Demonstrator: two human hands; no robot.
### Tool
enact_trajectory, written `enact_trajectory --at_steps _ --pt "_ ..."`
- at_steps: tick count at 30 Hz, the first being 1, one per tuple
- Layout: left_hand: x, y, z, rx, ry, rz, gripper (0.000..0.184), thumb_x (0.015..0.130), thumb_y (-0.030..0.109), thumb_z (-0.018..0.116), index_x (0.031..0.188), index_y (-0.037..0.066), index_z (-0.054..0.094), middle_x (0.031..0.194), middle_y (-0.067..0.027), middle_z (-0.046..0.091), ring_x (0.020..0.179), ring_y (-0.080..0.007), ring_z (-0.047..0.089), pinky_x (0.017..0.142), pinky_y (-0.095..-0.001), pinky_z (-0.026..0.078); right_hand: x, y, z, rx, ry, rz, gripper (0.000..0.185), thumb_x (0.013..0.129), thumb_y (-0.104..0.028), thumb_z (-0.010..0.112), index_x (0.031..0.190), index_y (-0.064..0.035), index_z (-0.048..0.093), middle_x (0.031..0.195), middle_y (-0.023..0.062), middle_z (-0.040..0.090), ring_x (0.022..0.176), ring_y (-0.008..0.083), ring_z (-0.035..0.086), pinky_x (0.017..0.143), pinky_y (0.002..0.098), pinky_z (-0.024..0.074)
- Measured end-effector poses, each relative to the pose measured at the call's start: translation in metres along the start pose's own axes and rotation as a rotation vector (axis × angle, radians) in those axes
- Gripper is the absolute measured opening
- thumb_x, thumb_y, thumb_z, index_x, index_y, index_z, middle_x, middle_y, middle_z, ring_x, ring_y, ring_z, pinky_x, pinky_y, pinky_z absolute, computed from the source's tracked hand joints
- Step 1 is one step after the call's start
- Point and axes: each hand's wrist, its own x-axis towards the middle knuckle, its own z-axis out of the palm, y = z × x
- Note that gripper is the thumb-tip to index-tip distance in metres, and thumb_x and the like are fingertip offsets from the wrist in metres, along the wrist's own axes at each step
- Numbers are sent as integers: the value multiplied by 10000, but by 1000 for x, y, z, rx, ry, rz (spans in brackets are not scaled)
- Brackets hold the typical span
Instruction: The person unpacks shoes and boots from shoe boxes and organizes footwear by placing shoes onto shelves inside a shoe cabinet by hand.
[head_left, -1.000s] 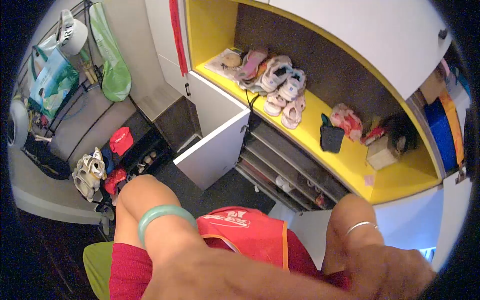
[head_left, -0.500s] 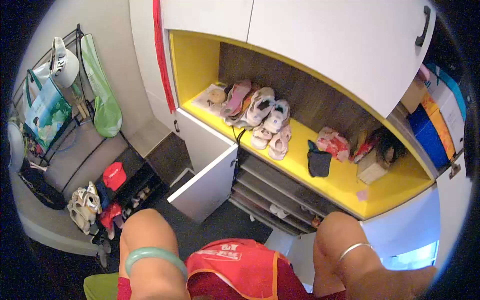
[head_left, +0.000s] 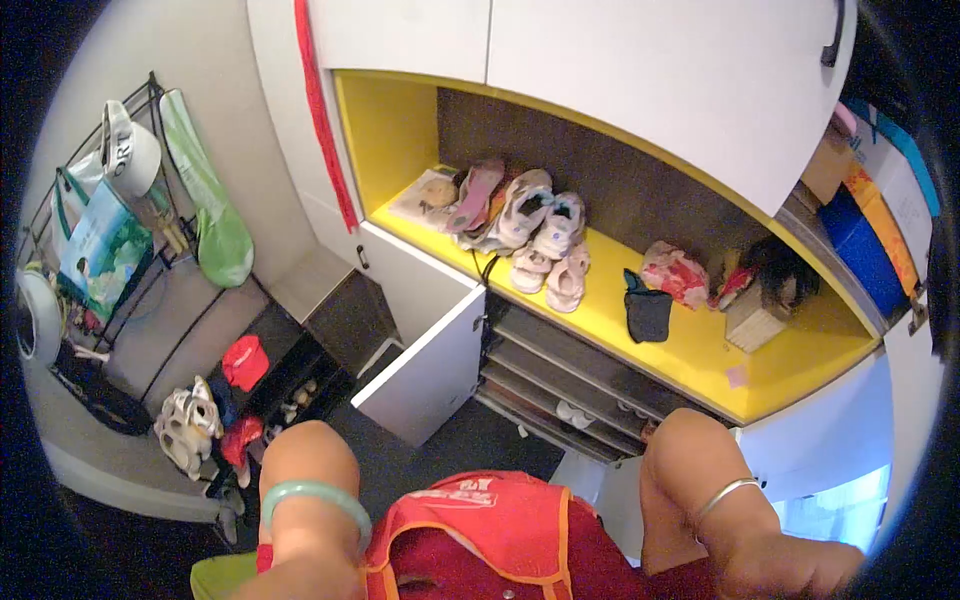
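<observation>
Both my arms are bent, with the elbows pointing forward and the forearms rising toward the camera. A green bangle (head_left: 316,492) circles my left wrist. Below it my left hand (head_left: 300,580) shows only in part at the bottom edge, its fingers out of frame. On my right wrist sits a silver bracelet (head_left: 728,490). My right hand (head_left: 795,568) is at the lower right, close to the camera, and its fingers cannot be made out. Nothing shows in either hand. A red vest (head_left: 480,515) with orange trim covers my body between the arms.
Several shoes (head_left: 545,215) stand on a yellow shelf (head_left: 620,260) ahead, with a dark pouch (head_left: 648,312). Below, a white cabinet door (head_left: 425,375) hangs ajar. Bags (head_left: 105,240) and a visor (head_left: 130,155) hang at left, above a red cap (head_left: 244,362).
The view has tilted a little, so the room appears slightly shifted. My forearms have moved slightly to the right in the picture, still bent and raised.
</observation>
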Motion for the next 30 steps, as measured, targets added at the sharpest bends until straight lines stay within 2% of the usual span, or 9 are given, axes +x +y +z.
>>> enact_trajectory --at_steps 4,5,8,17,30 --pt "-1 -3 -1 -81 10 -66 245 840 42 502 1071 78 575 1149 -88 520 1074 -193 466 926 -291 408 -4 -3 2 4 -11 -26 208 864 -228 468 942 -55 553 938 37 578 878 163 508 814 279 396" --pt "0 -4 -1 -5 34 -60 257 839 57 505 1089 85 557 1152 -74 517 1049 -185 472 887 -296 413 -4 -3 3 1 -12 -30 208 864 -228 467 944 -56 553 941 37 577 882 163 508 816 280 396" --pt "-3 -2 -15 95 -57 116 314 839 97 511 1152 100 493 1180 -19 497 996 -161 480 793 -308 412 1 -4 -1 -7 -28 -37 211 867 -229 466 952 -57 553 949 36 577 894 163 506 822 282 396" --pt "-5 -17 -12 276 -164 194 321 840 123 524 1158 100 486 1192 -22 487 1025 -168 470 827 -312 409 5 -8 -3 -36 -62 -51 219 875 -231 460 974 -60 554 972 32 577 929 162 503 841 289 395" --pt "-2 -22 -12 452 -173 357 336 841 160 543 1165 101 476 1209 -26 473 1067 -178 456 877 -317 404 20 -15 -2 -71 -122 -62 231 887 -233 453 1006 -64 555 1007 27 576 980 160 498 869 298 394"
